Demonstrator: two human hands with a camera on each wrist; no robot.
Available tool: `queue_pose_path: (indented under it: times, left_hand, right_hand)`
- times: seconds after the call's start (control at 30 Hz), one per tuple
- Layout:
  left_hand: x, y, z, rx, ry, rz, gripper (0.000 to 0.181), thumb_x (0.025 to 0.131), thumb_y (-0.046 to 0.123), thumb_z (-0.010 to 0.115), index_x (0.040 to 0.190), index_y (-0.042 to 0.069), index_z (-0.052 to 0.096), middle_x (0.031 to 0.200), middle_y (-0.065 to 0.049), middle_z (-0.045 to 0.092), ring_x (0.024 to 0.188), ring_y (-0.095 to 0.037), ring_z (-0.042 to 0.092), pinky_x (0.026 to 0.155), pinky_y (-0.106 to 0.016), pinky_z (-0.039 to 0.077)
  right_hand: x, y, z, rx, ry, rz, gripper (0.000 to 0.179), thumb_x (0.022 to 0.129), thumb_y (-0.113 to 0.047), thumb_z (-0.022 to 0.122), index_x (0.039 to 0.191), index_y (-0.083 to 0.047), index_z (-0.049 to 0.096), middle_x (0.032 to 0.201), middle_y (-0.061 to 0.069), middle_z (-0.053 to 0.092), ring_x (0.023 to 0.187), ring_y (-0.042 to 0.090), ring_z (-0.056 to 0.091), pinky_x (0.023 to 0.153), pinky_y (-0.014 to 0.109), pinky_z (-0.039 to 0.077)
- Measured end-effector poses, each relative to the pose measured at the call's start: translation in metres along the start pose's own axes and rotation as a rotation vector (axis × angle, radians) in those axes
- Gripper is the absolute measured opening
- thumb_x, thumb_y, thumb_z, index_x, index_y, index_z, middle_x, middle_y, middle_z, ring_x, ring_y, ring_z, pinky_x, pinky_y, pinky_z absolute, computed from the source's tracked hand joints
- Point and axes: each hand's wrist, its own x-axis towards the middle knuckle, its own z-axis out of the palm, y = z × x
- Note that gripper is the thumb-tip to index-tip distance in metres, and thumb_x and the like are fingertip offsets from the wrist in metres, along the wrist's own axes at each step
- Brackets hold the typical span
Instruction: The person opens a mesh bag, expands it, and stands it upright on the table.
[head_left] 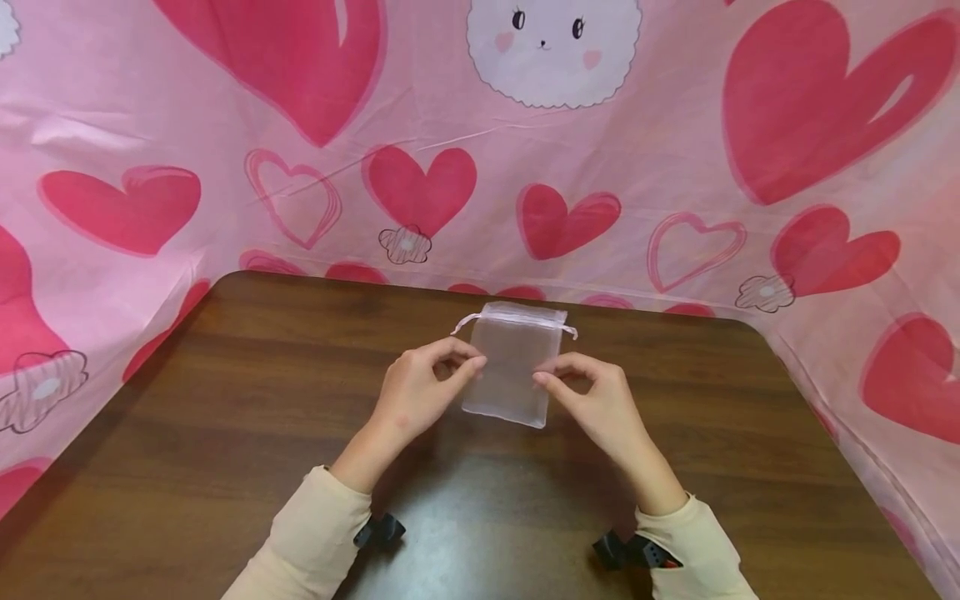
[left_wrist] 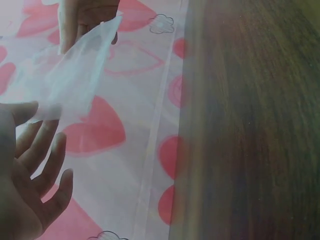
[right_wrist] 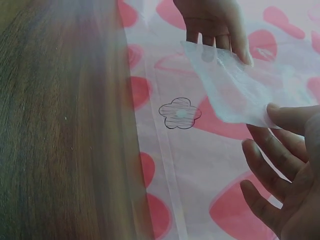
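Note:
A small sheer white drawstring pouch [head_left: 513,367] is held up over the table between both hands, its ribbon-threaded mouth toward the back. My left hand [head_left: 426,379] pinches its left edge between thumb and forefinger. On the opposite edge, my right hand [head_left: 596,396] has the same thumb-and-finger pinch. Seen from the left wrist, the pouch [left_wrist: 75,70] looks thin and see-through, and the other fingers of the left hand [left_wrist: 35,170] are spread below it. In the right wrist view the pouch [right_wrist: 235,85] slopes between the two hands. White ribbon ends stick out at both top corners.
The dark brown wooden table [head_left: 225,467] spreads beneath both arms. Pink cloth [head_left: 450,108] printed with red hearts hangs behind and along both sides. Black straps with small devices [head_left: 382,530] sit at both wrists, over cream sleeves [head_left: 307,533].

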Motion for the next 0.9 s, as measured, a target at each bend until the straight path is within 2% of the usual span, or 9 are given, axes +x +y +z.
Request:
queue_pose_path:
  times: [0.27, 0.43, 0.63, 0.9]
  left_hand:
    - [0.0001, 0.002, 0.0023, 0.041, -0.131, 0.003, 0.011, 0.089, 0.038, 0.074, 0.096, 0.03, 0.075, 0.079, 0.019, 0.066, 0.068, -0.003, 0.058, 0.065, -0.031, 0.046]
    - [-0.0021, 0.0024, 0.0035, 0.07, -0.172, 0.017, 0.008, 0.088, 0.037, 0.075, 0.094, 0.031, 0.074, 0.078, 0.021, 0.065, 0.067, -0.002, 0.057, 0.065, -0.03, 0.046]
    - [-0.0025, 0.0006, 0.0047, 0.066, -0.107, 0.028, 0.005, 0.089, 0.033, 0.075, 0.092, 0.029, 0.075, 0.073, 0.02, 0.064, 0.065, -0.001, 0.057, 0.063, -0.029, 0.046]
    - [-0.0017, 0.0009, 0.0026, 0.032, -0.003, 0.022, 0.004, 0.089, 0.029, 0.076, 0.091, 0.025, 0.075, 0.071, 0.017, 0.065, 0.064, -0.003, 0.057, 0.06, -0.029, 0.045]
  right_hand:
    - [0.0, -0.0019, -0.0007, 0.09, 0.084, 0.036, 0.008, 0.087, -0.013, 0.077, 0.088, -0.006, 0.075, 0.077, 0.002, 0.072, 0.075, 0.013, 0.067, 0.072, 0.024, 0.05]
    - [0.0001, -0.0037, -0.0016, 0.14, 0.126, 0.058, 0.012, 0.088, -0.015, 0.076, 0.089, -0.003, 0.074, 0.076, 0.005, 0.072, 0.075, 0.014, 0.066, 0.074, 0.023, 0.049]
    - [0.0001, -0.0058, -0.0024, 0.142, 0.12, 0.061, 0.01, 0.089, -0.013, 0.075, 0.093, -0.004, 0.075, 0.078, 0.006, 0.072, 0.076, 0.014, 0.067, 0.075, 0.022, 0.049]
    - [-0.0014, -0.0087, -0.0032, 0.1, 0.052, 0.081, 0.017, 0.09, -0.017, 0.074, 0.105, -0.009, 0.075, 0.083, 0.003, 0.074, 0.082, 0.016, 0.068, 0.078, 0.025, 0.048]
